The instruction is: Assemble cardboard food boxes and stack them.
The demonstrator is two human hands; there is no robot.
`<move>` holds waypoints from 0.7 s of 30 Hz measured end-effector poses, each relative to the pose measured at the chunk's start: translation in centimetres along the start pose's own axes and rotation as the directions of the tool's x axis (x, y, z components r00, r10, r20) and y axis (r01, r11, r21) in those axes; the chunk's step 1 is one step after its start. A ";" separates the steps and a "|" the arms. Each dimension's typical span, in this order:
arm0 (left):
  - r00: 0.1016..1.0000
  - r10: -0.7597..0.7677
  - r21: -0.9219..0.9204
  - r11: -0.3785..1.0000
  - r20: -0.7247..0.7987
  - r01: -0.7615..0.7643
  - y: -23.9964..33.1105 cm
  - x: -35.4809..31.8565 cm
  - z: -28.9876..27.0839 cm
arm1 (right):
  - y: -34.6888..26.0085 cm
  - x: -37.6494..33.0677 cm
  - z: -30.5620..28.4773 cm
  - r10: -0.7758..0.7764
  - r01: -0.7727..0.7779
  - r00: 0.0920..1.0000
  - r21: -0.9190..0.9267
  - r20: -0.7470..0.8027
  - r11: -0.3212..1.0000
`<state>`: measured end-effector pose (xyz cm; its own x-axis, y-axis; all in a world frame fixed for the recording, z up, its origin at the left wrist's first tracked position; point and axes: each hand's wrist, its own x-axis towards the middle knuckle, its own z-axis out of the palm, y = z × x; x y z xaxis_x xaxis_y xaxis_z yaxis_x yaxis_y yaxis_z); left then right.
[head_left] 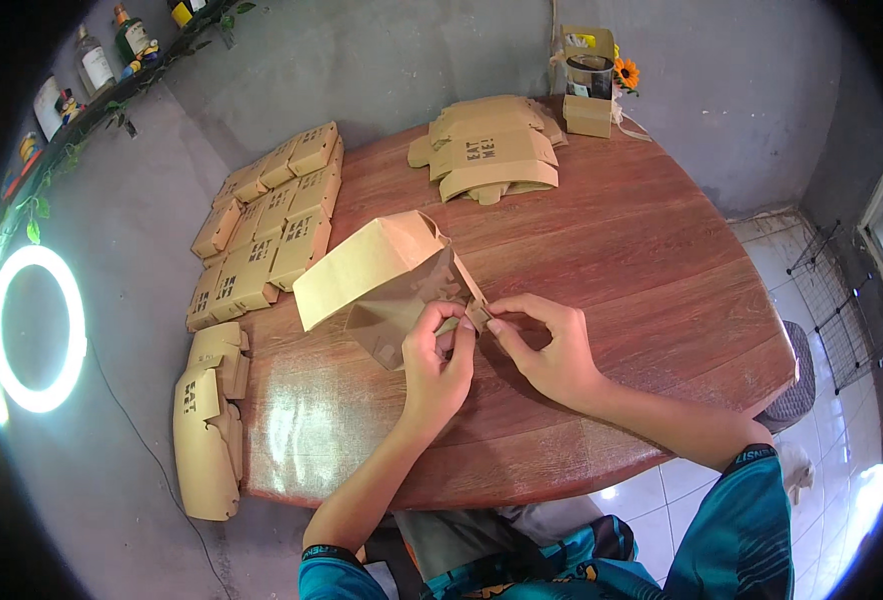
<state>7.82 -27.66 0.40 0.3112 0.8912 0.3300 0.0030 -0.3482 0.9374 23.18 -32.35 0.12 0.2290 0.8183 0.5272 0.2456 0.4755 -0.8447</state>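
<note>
A partly folded brown cardboard box [357, 270] stands tilted at the middle of the table, its walls raised. At its near right corner, my left hand [439, 355] pinches a small flap, thumb and fingers closed on the cardboard. My right hand [554, 345] grips the same corner from the right, with its thumb and index finger on the flap's edge. Both hands' fingertips nearly meet there. Part of the box's near wall is hidden behind my left hand.
Folded boxes [272, 225] are stacked at the table's left. Flat cardboard blanks [497, 150] lie at the back, others [207, 430] at the left edge. A clear container [590, 75] and small box [588, 116] stand at the far corner. A ring light [37, 328] glows left.
</note>
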 end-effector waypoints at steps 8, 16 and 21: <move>0.990 -0.094 0.026 0.995 0.108 0.092 0.5 -0.1 -0.5 | 0.8 0.1 -0.3 -0.066 0.070 0.996 -0.060 0.065 0.996; 0.995 0.013 0.084 0.996 0.096 -0.021 -1.1 0.3 -0.8 | 1.6 0.0 0.0 -0.045 0.047 0.992 -0.016 0.122 0.999; 0.996 0.045 0.121 0.991 0.082 -0.055 -1.8 0.6 -1.1 | 0.2 -0.1 0.3 0.013 -0.028 0.989 0.097 0.146 0.995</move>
<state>6.92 -26.16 -0.95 0.3879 0.8478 0.3615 0.1006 -0.4288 0.8978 22.96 -32.25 -0.11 0.0923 0.8630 0.4967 0.1471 0.4815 -0.8640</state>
